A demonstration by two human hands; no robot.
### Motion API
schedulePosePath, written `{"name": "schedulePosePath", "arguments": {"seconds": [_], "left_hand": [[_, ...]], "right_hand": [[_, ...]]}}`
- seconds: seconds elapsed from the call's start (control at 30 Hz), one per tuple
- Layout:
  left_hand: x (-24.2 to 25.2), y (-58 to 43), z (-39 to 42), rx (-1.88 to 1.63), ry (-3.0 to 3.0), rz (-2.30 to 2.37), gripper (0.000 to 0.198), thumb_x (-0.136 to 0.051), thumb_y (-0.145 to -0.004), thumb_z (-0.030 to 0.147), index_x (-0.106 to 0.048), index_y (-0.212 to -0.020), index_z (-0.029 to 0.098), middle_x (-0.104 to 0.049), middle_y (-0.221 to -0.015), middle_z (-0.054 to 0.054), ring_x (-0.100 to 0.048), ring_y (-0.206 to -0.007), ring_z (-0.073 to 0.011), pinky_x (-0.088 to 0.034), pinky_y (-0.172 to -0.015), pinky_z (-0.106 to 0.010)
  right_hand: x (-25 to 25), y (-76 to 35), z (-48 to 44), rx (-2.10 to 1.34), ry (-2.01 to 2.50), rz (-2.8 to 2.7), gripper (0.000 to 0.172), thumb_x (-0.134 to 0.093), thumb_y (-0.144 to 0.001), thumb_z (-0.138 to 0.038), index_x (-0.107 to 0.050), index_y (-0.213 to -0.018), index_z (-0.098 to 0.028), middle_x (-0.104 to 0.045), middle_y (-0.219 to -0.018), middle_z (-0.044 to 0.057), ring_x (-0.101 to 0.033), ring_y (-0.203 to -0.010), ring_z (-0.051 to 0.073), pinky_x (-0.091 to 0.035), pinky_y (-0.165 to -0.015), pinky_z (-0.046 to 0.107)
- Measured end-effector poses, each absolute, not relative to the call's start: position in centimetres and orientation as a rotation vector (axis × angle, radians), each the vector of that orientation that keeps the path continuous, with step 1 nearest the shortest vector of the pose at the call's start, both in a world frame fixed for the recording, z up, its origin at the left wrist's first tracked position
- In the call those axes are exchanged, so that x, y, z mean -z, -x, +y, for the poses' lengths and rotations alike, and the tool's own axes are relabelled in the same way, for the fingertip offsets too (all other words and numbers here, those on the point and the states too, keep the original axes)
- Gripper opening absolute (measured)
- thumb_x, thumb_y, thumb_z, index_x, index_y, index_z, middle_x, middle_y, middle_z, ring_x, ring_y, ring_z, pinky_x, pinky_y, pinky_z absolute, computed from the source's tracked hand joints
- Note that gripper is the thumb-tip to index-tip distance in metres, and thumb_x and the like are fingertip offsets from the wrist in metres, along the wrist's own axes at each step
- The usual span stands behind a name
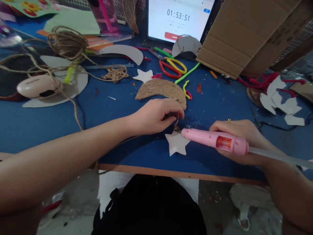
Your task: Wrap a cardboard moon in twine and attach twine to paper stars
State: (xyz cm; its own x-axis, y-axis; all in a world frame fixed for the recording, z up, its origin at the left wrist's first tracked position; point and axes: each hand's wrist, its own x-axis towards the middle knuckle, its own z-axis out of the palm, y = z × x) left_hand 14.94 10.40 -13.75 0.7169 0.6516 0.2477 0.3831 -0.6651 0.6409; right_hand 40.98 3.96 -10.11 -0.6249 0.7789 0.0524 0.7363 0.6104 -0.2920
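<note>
While right hand (pixel 238 129) grips glue gun (pixel 210 138), card star (pixel 176 143) near table edge (pixel 181 172)

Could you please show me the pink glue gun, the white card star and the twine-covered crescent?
Pink glue gun (pixel 205 137), head view, on the barrel.
White card star (pixel 176 144), head view, on its centre.
Twine-covered crescent (pixel 161 90), head view, on its middle.

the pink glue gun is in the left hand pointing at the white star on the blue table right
Not quite: the head view shows the pink hot glue gun in the right hand, not the left. The rest stands: its tip points at the white star on the blue table.
</note>
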Motion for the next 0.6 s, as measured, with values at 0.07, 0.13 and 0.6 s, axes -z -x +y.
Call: {"name": "schedulePosePath", "arguments": {"seconds": [0.07,0.13,0.6], "left_hand": [[13.70,-14.91,10.46,-0.596,-2.365,0.725,0.023,-0.051,-0.082,0.012,-0.072,-0.090,0.020,-0.068,-0.094,-0.003,-0.062,-0.079,-0.0129,-0.046,-0.070,-0.022],[13.70,-14.87,10.56,-0.560,-2.372,0.685,0.024,-0.051,-0.082,0.013,-0.073,-0.088,0.020,-0.067,-0.093,-0.003,-0.062,-0.078,-0.0126,-0.046,-0.070,-0.021],[13.43,-15.06,10.48,-0.520,-2.430,0.778,0.027,-0.048,-0.081,0.009,-0.072,-0.091,0.018,-0.069,-0.093,-0.004,-0.062,-0.080,-0.0130,-0.045,-0.068,-0.021]], "right_hand": [[10.06,-41.04,4.05,-0.360,1.244,-2.669,0.016,-0.044,-0.083,-0.036,-0.052,-0.078,-0.023,-0.057,-0.059,-0.001,-0.047,-0.047,0.013,-0.033,-0.054,0.028],[10.05,-41.12,4.15,-0.361,1.202,-2.697,0.016,-0.045,-0.083,-0.036,-0.052,-0.078,-0.023,-0.058,-0.060,-0.001,-0.048,-0.047,0.013,-0.033,-0.052,0.028],[9.40,-40.33,3.62,-0.228,1.261,-2.692,0.021,-0.044,-0.086,-0.038,-0.054,-0.077,-0.021,-0.056,-0.058,-0.002,-0.048,-0.047,0.013,-0.032,-0.051,0.027]]}}
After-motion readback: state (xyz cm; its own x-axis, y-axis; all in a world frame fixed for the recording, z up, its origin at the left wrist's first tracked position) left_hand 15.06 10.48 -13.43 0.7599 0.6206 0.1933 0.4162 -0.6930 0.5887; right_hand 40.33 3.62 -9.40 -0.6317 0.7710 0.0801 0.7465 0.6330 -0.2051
